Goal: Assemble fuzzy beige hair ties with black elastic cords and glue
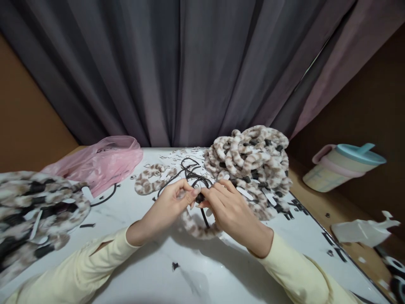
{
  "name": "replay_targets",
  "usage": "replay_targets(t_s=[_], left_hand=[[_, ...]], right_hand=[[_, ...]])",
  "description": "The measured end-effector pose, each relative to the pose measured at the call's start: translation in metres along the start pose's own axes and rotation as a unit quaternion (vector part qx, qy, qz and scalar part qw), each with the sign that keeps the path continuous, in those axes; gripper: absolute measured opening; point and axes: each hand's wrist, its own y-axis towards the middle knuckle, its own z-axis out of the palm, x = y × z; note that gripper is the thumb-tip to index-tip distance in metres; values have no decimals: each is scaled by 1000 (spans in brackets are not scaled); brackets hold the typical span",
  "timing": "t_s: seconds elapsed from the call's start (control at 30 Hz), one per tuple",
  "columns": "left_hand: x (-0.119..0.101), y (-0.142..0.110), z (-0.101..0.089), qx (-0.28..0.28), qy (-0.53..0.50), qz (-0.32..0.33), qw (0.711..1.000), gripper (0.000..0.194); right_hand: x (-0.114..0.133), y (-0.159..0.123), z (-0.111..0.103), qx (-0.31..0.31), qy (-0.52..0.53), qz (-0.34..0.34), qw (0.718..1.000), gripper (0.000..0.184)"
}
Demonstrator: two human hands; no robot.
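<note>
My left hand (174,200) and my right hand (228,211) meet over the middle of the table, fingertips pinched on the dark section of a furry ring (199,231). This ring is a plush loop with brown and white spots, and its lower curve hangs below my fingers. A strip of black cord (204,218) runs down inside the loop. Just beyond my fingers lies a tangle of thin black cord (192,171). My fingers hide most of the dark section. Another spotted ring (147,180) rests left of the tangle.
A heap of spotted rings (253,158) with black bands and white tags stands at right; another heap (38,207) lies at left by a pink plastic bag (110,158). Small metal clasps (182,155) are scattered behind. A lidded cup (344,166) and white bottle (360,231) stand far right.
</note>
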Motion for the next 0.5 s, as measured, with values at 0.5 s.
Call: replay_targets(t_s=[0.5], left_hand=[[3,-11,6,-29,4,35,999,21]], right_hand=[[0,-6,3,-45,128,54,989,14]])
